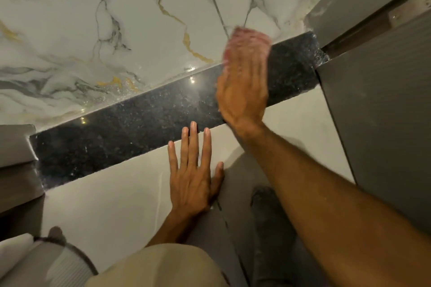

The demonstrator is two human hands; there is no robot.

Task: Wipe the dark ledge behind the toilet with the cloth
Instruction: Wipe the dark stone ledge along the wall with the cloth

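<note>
The dark speckled ledge (pixel 130 128) runs diagonally from lower left to upper right, below a white marble wall. My right hand (pixel 242 91) lies flat on the ledge toward its right end, pressing a pink cloth (pixel 249 39) that shows past the fingertips; both are motion-blurred. My left hand (pixel 193 170) rests flat with fingers spread on the pale tiled face below the ledge, its fingertips reaching the ledge's front edge. It holds nothing.
A grey partition panel (pixel 377 112) closes off the ledge's right end. A grey block (pixel 16 147) borders its left end. A ribbed white object with a dark rim (pixel 60 261) sits at the lower left. My leg in beige fabric (pixel 158 268) is at the bottom.
</note>
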